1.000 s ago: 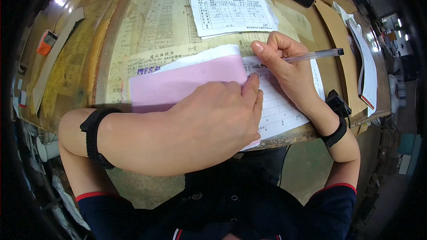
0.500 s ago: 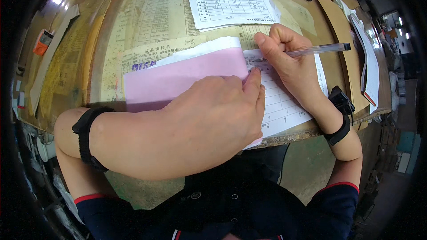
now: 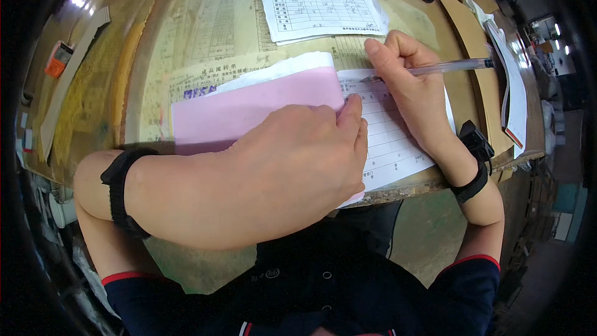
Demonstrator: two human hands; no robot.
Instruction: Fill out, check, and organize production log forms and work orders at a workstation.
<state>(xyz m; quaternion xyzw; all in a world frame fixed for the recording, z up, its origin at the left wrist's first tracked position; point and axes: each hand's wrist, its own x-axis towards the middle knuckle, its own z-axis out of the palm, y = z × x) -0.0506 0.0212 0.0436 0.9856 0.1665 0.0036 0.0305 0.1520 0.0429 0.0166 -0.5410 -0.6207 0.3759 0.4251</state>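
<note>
Your right hand [image 3: 413, 84] edged toward two o'clock, pinching the pen [image 3: 460, 65] over the white form [image 3: 392, 143]; your left hand [image 3: 305, 155], grip unclear, covers the pink sheet [image 3: 267, 93] at its nine; table edge [image 3: 407, 194], six; bare tabletop [image 3: 466, 96], two.

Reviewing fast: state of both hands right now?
Left hand: resting on the pink sheet; fingers partly hidden, so open or closed can't be told.
Right hand: closed around a clear pen.
</note>
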